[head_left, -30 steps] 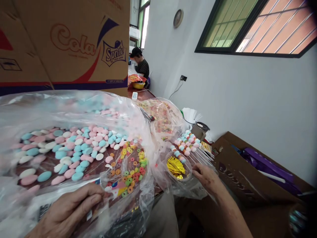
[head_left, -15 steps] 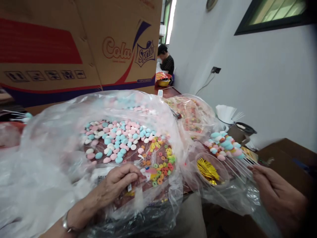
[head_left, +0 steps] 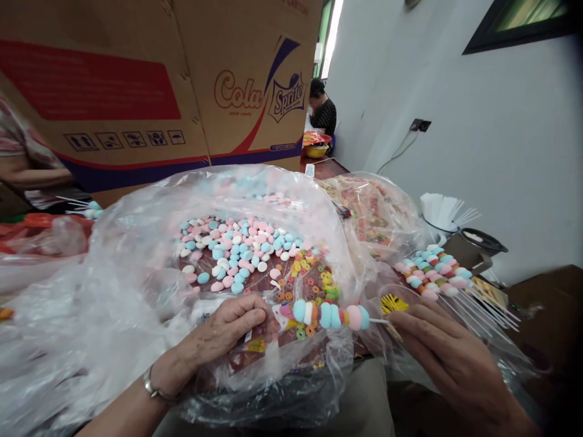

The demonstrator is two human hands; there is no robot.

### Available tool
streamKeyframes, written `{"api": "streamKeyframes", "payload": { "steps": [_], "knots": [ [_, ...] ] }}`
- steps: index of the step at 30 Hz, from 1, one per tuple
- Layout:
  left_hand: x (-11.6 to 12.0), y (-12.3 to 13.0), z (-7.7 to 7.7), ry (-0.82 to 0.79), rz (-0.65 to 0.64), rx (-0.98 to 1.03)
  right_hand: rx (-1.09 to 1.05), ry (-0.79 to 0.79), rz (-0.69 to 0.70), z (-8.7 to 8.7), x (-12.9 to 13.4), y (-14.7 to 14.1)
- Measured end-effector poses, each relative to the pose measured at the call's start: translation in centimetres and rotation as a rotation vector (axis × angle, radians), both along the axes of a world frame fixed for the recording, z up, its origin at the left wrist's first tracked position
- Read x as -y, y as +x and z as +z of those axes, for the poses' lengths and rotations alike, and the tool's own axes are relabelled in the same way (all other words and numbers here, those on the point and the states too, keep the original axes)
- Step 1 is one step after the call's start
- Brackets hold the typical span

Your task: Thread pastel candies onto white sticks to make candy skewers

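Note:
My left hand [head_left: 223, 331] pinches a small clear printed plastic bag [head_left: 276, 328], thumb against the fingers. In my right hand [head_left: 455, 355] is the white stick of a candy skewer [head_left: 334, 315], strung with blue, pink and white pieces and coloured rings. The skewer lies level, its candy end close to the bag's printed edge and overlapping it in view; whether the tip is inside I cannot tell. Behind both hands, loose pastel candies [head_left: 234, 249] and ring gummies [head_left: 312, 279] lie in a large clear plastic bag [head_left: 132, 224]. Gold twist ties [head_left: 392, 303] show beside my right fingers.
More candy skewers [head_left: 432, 273] are stacked at the right, near a dark jug [head_left: 473, 246] and white sticks [head_left: 446, 209]. A big cardboard carton [head_left: 195, 133] stands behind. One person [head_left: 324, 109] sits at the far end; another person's arm [head_left: 36, 173] shows at left.
My right hand has come leftward from the skewer stack, bringing one skewer to the small bag. My left hand keeps its pinch. The view has turned slightly left.

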State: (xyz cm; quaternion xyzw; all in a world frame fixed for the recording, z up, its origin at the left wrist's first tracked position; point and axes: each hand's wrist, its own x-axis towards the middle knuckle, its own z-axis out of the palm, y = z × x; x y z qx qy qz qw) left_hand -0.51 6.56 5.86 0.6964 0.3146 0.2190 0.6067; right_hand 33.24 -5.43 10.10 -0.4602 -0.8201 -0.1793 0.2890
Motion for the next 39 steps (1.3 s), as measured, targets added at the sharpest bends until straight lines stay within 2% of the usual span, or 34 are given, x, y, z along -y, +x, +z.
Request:
{"api": "streamKeyframes", "payload": {
  "steps": [7, 11, 14, 17, 22, 28, 32, 35, 39],
  "knots": [
    [-0.1, 0.0, 1.3, 0.094, 0.002, -0.159, -0.034, -0.079, 0.09, 0.6, -0.2, -0.6],
    [-0.1, -0.1, 2.0, 0.174, -0.077, -0.256, -0.091, -0.149, 0.125, 0.1, -0.6, -1.4],
    [-0.2, -0.1, 2.2, 0.204, -0.122, -0.286, -0.09, -0.128, 0.106, -0.3, -0.9, -1.7],
    [-0.4, -0.1, 2.5, 0.201, -0.108, -0.298, -0.091, -0.122, 0.082, -0.4, -1.0, -1.7],
    [-0.4, 0.0, 3.0, 0.124, -0.083, -0.261, -0.119, -0.209, 0.091, -0.7, -0.9, -2.0],
    [-0.2, 0.4, 4.1, -0.061, -0.295, -0.295, -0.151, -0.232, 0.108, -1.0, -1.2, -3.1],
    [-0.4, 1.3, 3.8, -0.219, -0.376, -0.232, -0.164, -0.207, 0.148, -1.1, -1.8, -3.8],
    [-0.2, 2.2, 3.3, -0.337, -0.368, -0.205, -0.149, -0.261, 0.173, -1.8, -2.2, -4.6],
    [0.4, 2.6, 3.3, -0.302, -0.288, -0.26, -0.109, -0.323, 0.18, -2.9, -2.5, -5.4]
  ]
}}
